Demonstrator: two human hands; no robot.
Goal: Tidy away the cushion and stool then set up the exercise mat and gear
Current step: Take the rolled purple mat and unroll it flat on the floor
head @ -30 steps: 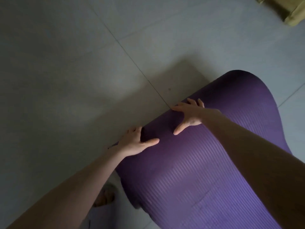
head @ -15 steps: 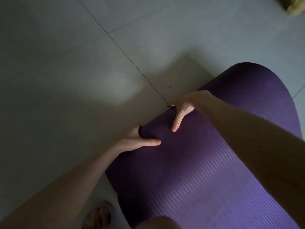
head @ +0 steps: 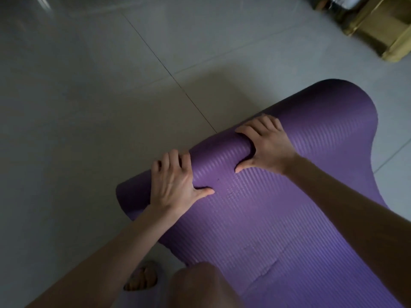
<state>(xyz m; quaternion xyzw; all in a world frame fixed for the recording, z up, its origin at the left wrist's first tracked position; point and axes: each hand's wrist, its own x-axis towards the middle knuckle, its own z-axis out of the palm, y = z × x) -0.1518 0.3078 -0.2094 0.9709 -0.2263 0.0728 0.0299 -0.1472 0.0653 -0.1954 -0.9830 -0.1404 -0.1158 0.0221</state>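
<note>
A purple ribbed exercise mat lies partly unrolled on the grey tiled floor, its far end still curled into a roll. My left hand grips the left part of the roll, fingers over the top and thumb on the flat mat. My right hand grips the roll further right in the same way. Both forearms reach in from the bottom of the view. No cushion or stool can be made out for certain.
A yellowish-green piece of furniture stands at the top right corner. My knee and a slippered foot sit at the bottom beside the mat's left edge. Bare floor tiles spread to the left and far side.
Both hands went from resting flat with spread fingers on the curled end to closing around the roll. The view has shifted, bringing the furniture at the top right more into sight.
</note>
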